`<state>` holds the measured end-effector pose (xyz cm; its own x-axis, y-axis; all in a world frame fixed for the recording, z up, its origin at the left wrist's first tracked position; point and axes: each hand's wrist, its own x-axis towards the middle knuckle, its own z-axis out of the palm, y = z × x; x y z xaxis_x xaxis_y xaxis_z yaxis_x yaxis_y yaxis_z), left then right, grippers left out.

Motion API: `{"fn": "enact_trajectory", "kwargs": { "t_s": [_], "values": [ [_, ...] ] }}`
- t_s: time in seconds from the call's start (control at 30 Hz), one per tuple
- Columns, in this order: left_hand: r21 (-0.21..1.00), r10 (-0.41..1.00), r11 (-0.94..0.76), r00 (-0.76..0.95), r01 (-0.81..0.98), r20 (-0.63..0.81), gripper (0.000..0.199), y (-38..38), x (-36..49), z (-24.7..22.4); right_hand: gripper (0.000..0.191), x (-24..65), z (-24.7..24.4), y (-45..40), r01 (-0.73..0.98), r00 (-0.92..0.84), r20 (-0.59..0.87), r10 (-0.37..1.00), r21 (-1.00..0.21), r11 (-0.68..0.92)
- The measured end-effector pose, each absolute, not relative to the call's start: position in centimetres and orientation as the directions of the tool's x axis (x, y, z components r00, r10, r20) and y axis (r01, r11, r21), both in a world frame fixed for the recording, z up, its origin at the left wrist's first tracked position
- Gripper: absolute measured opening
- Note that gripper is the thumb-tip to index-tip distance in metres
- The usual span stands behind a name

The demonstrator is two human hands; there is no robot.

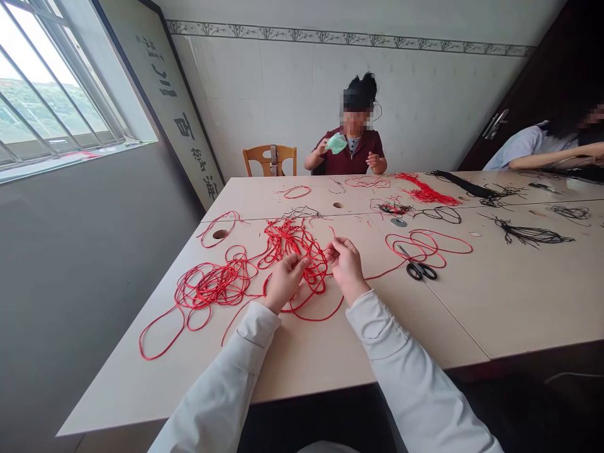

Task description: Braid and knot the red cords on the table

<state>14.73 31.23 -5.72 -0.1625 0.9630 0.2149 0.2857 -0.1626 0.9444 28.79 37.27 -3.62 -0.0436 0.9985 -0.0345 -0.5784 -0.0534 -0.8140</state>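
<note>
Red cord [287,236] lies in a loose, knotted tangle right under my fingers, its thickest part reaching from about 10 to 1 o'clock off my hands and running down between them, with strands passing just beneath both palms. My left hand [284,283] and right hand [346,267] hover over the tangle, close together and nearly meeting at the fingertips. The fingers [302,261] of my left hand are curled inward, tips drawn together on the strands, and the fingers [330,251] of my right are bent toward them, only partly open. I cannot tell whether either hand has firm hold of a strand, because the cord and my fingers blur together there. At 9 o'clock from my hands, a heap of coiled red cord [214,283] spreads over the pale table [302,358], with long loops trailing toward 7 o'clock. At 3 o'clock, black-handled scissors [419,270] rest on another red cord loop [429,245]. Black cord [531,234] lies farther off at 2 o'clock. A seated person [358,148] faces me across the table at 12 o'clock, and a co-worker's sleeve [528,145] shows at 2 o'clock.
</note>
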Motion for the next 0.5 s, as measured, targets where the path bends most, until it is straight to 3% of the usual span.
{"fn": "enact_trajectory", "kwargs": {
  "t_s": [0.17, 0.3, 0.4, 0.5],
  "values": [
    [0.972, 0.979, -0.168, -0.086, 0.166, 0.184, 0.031, 31.2, 14.4, -6.1, 0.016, 27.9, -3.6, 36.4, -0.55, -0.194, -0.058, 0.979, -0.82, -0.158],
    [0.989, 0.984, -0.118, -0.125, 0.087, 0.128, 0.033, 30.6, 14.8, -4.9, 0.021, 27.4, -3.5, 35.9, -0.481, -0.24, -0.066, 0.969, -0.859, -0.178],
    [0.995, 0.981, -0.068, -0.174, 0.074, 0.08, 0.036, 30.1, 14.8, -3.9, 0.027, 27.5, -3.6, 35.7, -0.298, -0.22, 0.015, 0.975, -0.953, -0.052],
    [0.997, 0.976, -0.059, -0.206, 0.039, 0.066, 0.034, 30.0, 14.5, -3.5, 0.03, 27.5, -4.0, 35.5, -0.028, -0.322, 0.158, 0.933, -0.987, 0.157]
  ]
}}
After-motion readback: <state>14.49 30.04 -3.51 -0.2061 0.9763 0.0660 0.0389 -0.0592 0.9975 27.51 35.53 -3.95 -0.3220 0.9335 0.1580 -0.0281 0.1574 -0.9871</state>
